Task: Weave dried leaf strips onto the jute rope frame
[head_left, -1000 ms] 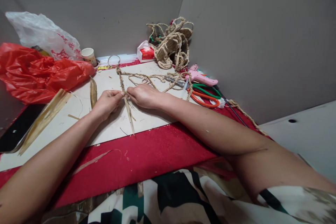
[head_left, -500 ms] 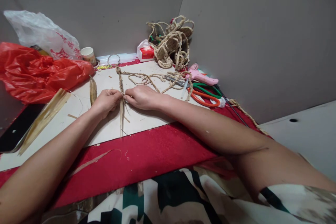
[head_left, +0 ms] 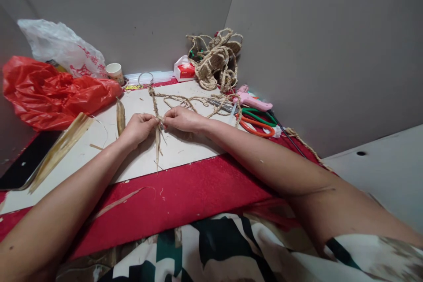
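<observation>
A black slab (head_left: pixel 23 165) is lying at the far left edge of the desk (head_left: pixel 198 194), which is wearing a red cloth, and a pale board (head_left: pixel 185 147) is resting on top of that cloth. Behind it a red plastic bag (head_left: pixel 56 92) is slumping in front of a white plastic bag (head_left: pixel 62 46), with grey walls closing the corner. Flat dried leaf strips (head_left: pixel 61 147) are lying on the board's left part, and a darker curled leaf (head_left: pixel 120 116) is sitting just beyond them; a paper cup (head_left: pixel 114 72) and a metal ring (head_left: pixel 146 79) are standing near the back wall. The left hand (head_left: pixel 137 128) is pinching the straw rope (head_left: pixel 153 103) with a clenched grip, and the right hand (head_left: pixel 181 119) is grasping the same rope just beside it, fingertips almost meeting. The rope is tan and braided, running from the hands away across the board, while loose unbraided fibres are hanging down from the pinch toward the person. Further right a red and white box (head_left: pixel 184 70) is sitting by a heap of finished rope (head_left: pixel 214 59). A pink glue gun (head_left: pixel 253 99) is lying next to green scissors (head_left: pixel 261 114) and orange scissors (head_left: pixel 256 126) near the right wall.
</observation>
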A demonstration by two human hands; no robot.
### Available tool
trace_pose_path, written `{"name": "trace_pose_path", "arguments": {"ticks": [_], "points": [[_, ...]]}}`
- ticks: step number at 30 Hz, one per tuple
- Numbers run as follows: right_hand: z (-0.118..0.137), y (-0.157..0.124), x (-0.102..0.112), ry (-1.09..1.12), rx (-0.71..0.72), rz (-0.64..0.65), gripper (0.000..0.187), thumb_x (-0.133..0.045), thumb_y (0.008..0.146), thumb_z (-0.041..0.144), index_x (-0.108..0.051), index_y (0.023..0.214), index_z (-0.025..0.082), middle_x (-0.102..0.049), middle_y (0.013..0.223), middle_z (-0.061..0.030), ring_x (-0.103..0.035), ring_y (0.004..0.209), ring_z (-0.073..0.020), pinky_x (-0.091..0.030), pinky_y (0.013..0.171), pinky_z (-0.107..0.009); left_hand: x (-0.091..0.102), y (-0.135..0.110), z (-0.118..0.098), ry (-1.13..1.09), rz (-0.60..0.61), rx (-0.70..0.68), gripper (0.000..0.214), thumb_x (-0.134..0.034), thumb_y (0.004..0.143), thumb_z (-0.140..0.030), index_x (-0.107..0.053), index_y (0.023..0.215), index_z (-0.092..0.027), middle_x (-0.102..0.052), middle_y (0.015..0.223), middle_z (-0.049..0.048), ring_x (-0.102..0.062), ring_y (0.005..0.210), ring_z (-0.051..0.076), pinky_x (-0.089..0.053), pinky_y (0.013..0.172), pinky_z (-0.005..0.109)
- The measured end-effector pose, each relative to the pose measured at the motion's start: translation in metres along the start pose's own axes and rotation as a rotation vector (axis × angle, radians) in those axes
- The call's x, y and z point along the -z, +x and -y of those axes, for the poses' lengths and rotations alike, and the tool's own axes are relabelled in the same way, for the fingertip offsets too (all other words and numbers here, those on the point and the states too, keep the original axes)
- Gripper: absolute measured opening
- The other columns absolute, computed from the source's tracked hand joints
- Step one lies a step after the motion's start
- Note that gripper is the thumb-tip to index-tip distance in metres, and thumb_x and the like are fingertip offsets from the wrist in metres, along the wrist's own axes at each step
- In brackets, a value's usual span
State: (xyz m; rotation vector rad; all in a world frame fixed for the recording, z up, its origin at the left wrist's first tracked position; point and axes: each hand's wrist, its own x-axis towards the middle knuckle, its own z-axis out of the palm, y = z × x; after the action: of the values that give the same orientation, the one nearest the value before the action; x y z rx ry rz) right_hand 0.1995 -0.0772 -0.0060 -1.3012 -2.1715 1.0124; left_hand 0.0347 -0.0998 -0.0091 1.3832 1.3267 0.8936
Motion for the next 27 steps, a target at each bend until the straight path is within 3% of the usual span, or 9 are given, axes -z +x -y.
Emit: {"name": "trace_pose_path", "arguments": {"ticks": [3,6,11,16,21,24,27], "points": [[0.000,0.000,-0.001,0.026,0.024,0.026,0.036,-0.044,0.089,0.035,-0.066,0.070,0.014,-0.043,0.049,0.0004,-0.034,0.046,-0.0096,-0.028,0.047,-0.026,0.000,-0.002,-0.001,0.021,0.013,-0.025,0.021,-0.058,0.077,-0.023,-0.062,0.059,-0.012,-0.030,0.037,-0.0078,-0.018,0.035,0.003,-0.010,0.039,0.022],[-0.003,0.004,-0.002,0.164,-0.066,0.045,0.045,-0.032,0.092,0.037,-0.065,0.071,0.015,-0.032,0.043,0.0028,-0.025,0.040,-0.0095,-0.024,0.043,-0.026,0.001,-0.003,0.000,0.016,0.018,-0.032,0.021,-0.056,0.078,-0.021,-0.063,0.061,-0.012,-0.031,0.037,-0.0073,-0.019,0.035,0.004,-0.010,0.039,0.023],[-0.003,0.009,-0.003,0.326,-0.236,0.053,0.032,-0.040,0.086,0.030,-0.061,0.066,0.016,-0.026,0.040,0.0055,-0.018,0.035,-0.0080,-0.016,0.040,-0.026,0.001,-0.002,0.002,0.026,-0.018,-0.040,0.019,-0.057,0.077,-0.020,-0.063,0.061,-0.012,-0.033,0.038,-0.0068,-0.020,0.035,0.003,-0.011,0.039,0.022],[-0.001,0.006,-0.005,0.374,-0.199,0.108,0.025,-0.047,0.083,0.032,-0.055,0.065,0.018,-0.024,0.038,0.0078,-0.016,0.035,-0.0073,-0.012,0.041,-0.025,0.002,0.001,0.006,0.020,0.001,-0.041,0.018,-0.060,0.075,-0.024,-0.064,0.061,-0.013,-0.032,0.038,-0.0075,-0.019,0.035,0.003,-0.009,0.039,0.022],[-0.001,0.007,-0.012,0.135,-0.043,-0.107,0.023,-0.045,0.078,0.022,-0.051,0.056,0.016,-0.031,0.041,0.0056,-0.025,0.040,-0.0070,-0.018,0.045,-0.024,0.003,0.002,0.007,-0.001,0.030,-0.031,0.021,-0.059,0.076,-0.027,-0.057,0.059,-0.014,-0.035,0.041,-0.0071,-0.021,0.035,0.003,-0.009,0.039,0.021],[0.002,0.008,-0.014,-0.098,0.044,-0.205,0.024,-0.046,0.076,0.021,-0.056,0.055,0.014,-0.041,0.047,0.0024,-0.034,0.047,-0.0088,-0.023,0.050,-0.024,0.004,0.002,0.005,-0.024,0.092,-0.005,0.019,-0.056,0.077,-0.027,-0.054,0.061,-0.016,-0.030,0.042,-0.0084,-0.019,0.034,0.004,-0.008,0.038,0.022],[0.003,0.007,-0.016,-0.291,0.092,-0.279,0.027,-0.046,0.078,0.024,-0.061,0.058,0.014,-0.052,0.053,-0.0015,-0.041,0.052,-0.0113,-0.025,0.053,-0.026,0.004,0.000,0.005,-0.003,0.072,-0.021,0.020,-0.056,0.077,-0.027,-0.053,0.060,-0.017,-0.030,0.041,-0.0084,-0.019,0.033,0.004,-0.009,0.038,0.022]]}}
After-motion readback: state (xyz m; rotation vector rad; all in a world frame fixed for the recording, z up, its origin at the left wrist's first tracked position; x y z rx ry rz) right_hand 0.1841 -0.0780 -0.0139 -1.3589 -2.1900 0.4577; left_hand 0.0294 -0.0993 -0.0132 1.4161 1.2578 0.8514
